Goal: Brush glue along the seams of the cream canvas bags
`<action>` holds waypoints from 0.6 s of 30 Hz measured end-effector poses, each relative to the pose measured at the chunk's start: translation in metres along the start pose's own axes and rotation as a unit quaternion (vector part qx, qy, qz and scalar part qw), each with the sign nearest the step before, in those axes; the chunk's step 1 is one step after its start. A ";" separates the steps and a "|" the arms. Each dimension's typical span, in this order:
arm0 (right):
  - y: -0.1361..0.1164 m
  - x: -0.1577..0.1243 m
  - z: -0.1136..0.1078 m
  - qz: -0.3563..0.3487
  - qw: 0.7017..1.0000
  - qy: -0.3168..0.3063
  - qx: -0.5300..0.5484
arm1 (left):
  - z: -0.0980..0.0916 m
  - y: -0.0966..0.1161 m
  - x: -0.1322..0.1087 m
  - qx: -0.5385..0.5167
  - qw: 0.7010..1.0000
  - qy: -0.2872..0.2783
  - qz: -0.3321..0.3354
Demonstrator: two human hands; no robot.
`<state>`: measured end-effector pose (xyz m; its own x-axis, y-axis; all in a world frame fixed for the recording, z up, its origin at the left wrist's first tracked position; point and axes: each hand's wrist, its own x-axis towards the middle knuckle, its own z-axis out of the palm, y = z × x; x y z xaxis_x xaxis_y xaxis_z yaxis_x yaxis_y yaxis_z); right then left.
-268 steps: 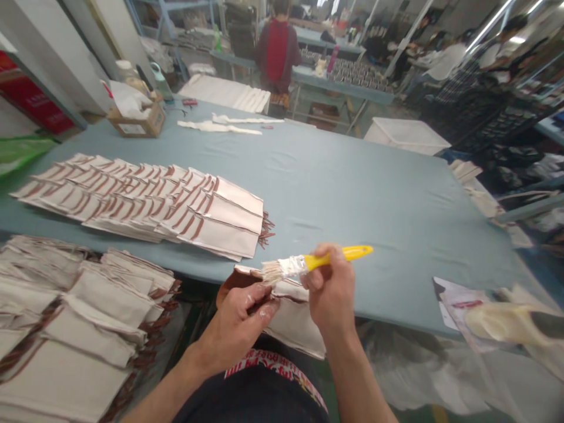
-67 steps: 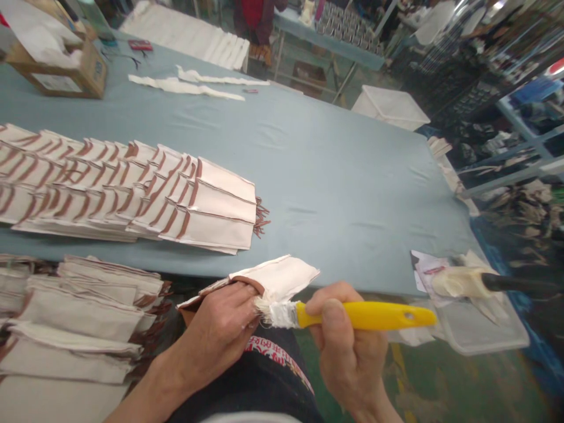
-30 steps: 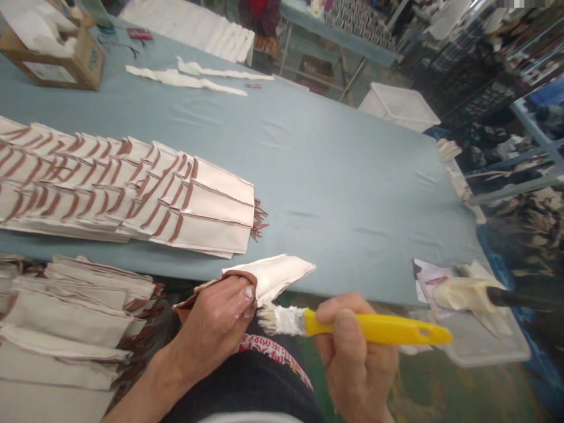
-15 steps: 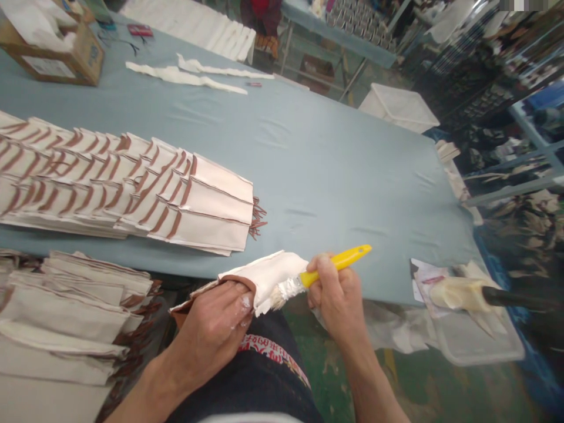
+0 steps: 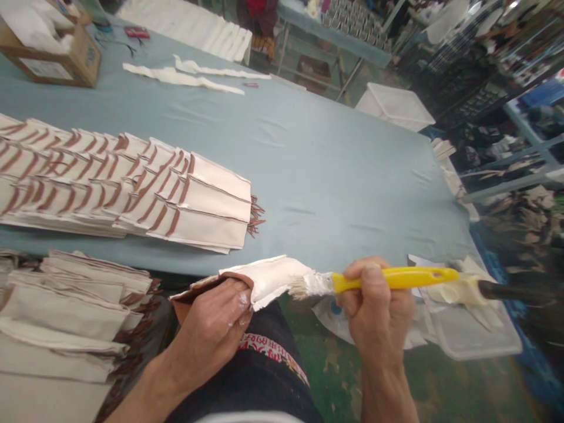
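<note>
My left hand (image 5: pixel 220 320), smeared with white, grips a cream piece with brown edging (image 5: pixel 268 279), perhaps leather or fabric, at the near edge of the table. The piece's right end sticks out past my fingers. In my right hand (image 5: pixel 379 299) is a paintbrush (image 5: pixel 396 278) with a yellow handle. White paste coats its ferrule, and the bristles are at the right end of the cream piece; whether they touch it I cannot tell. Overlapping rows of similar cream pieces (image 5: pixel 211 202) lie on the table beyond my left hand.
More cream pieces (image 5: pixel 88 305) are stacked at the lower left. A cardboard box (image 5: pixel 66 61) and cream strips (image 5: pixel 185 77) lie on the blue-grey table (image 5: pixel 335 164). To the right sits a translucent tray (image 5: pixel 480 335) with a dark-handled object; a white bin (image 5: pixel 396 106) stands beyond the table.
My right hand has moved right with the paintbrush, drawing the bristles from the piece's lower middle toward its right end. My left hand stays nearly in place, still holding the piece.
</note>
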<state>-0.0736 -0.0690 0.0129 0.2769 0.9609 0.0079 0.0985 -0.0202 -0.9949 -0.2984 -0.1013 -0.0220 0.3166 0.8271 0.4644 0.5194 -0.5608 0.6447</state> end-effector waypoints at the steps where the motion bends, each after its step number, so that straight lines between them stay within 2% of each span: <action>1: 0.000 0.000 0.001 -0.012 1.000 -0.027 -0.010 | 0.000 0.001 0.000 -0.004 1.000 0.000 0.000; 4: 0.001 -0.003 0.010 -0.015 0.991 -0.126 -0.039 | 0.003 0.001 -0.003 -0.016 1.000 -0.006 0.001; 6: 0.001 -0.007 0.018 -0.009 0.986 -0.161 -0.033 | 0.004 0.000 -0.006 -0.024 1.000 -0.009 0.001; 13: -0.005 -0.028 0.043 -0.020 0.985 -0.168 0.027 | 0.006 -0.006 -0.017 -0.038 0.999 -0.003 -0.016; 16: -0.009 -0.031 0.050 -0.012 0.982 -0.187 0.038 | 0.005 -0.006 -0.017 -0.036 0.999 0.006 -0.012; 18: -0.010 -0.030 0.051 -0.008 0.983 -0.177 0.047 | 0.004 -0.005 -0.016 -0.033 0.999 0.007 -0.017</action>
<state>-0.1315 -0.0834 0.0178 -0.0764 0.9971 0.0042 0.0073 0.0048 -1.0000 -0.3032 -0.1113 -0.0348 0.2891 0.8454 0.4492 0.4756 -0.5340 0.6990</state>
